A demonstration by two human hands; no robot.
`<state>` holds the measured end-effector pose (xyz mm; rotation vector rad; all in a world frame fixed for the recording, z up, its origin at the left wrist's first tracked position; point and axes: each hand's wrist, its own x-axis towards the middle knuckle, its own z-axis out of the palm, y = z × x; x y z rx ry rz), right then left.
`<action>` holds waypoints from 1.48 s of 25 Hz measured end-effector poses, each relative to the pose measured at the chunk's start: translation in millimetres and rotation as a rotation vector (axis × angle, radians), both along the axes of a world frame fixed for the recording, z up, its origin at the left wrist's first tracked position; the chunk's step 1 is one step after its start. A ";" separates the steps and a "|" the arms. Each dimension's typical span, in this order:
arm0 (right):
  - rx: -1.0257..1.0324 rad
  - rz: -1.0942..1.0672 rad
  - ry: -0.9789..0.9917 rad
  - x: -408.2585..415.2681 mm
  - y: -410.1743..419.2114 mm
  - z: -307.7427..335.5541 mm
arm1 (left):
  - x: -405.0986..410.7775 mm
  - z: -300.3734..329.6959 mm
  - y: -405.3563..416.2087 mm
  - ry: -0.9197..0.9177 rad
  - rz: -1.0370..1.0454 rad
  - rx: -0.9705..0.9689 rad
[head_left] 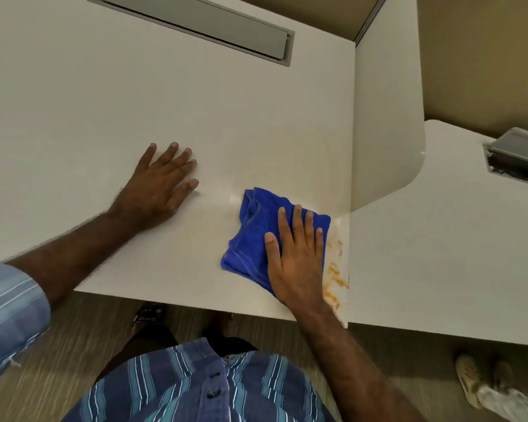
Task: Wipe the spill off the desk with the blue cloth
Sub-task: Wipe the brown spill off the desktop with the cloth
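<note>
Blue cloth angled toward worktop front edge, pressed by flat right hand beside orange spill; left hand flat, apart.

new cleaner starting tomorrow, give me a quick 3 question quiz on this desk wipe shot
1. True or false: the right hand lies flat on the blue cloth.
2. Where is the orange spill relative to the cloth?
A. left of it
B. right of it, along the desk's right edge
C. under the left hand
3. Fill in: the left hand rests on the bare ____, holding nothing.

Key
1. True: straight fingers press the cloth down.
2. B: orange smears still show between the cloth and the desk's right edge.
3. desk
</note>
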<state>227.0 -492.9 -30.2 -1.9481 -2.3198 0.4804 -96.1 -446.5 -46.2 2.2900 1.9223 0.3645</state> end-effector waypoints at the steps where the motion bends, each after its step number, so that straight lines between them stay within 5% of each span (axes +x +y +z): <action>1: 0.041 0.010 -0.074 -1.6 1.2 -4.0 | 2.1 -2.1 -3.3 -0.015 0.019 -0.005; 7: 0.176 0.124 -0.154 -9.7 38.0 -17.5 | 5.3 -4.7 -3.2 -0.058 0.044 -0.031; 14: 0.157 0.017 -0.140 -79.4 149.8 -11.1 | 5.9 -3.6 -1.6 -0.090 0.068 -0.021; 24: 0.195 0.348 -0.024 -58.0 -16.9 -30.0 | -1.9 -14.1 -1.4 -0.060 0.029 -0.001; 30: 0.248 0.431 -0.009 -70.2 85.8 -24.4 | 1.4 -8.6 -1.4 -0.115 0.057 -0.017; 37: 0.169 0.181 -0.087 -0.2 175.4 -13.8 | 7.3 -0.1 -5.2 -0.094 0.079 -0.030</action>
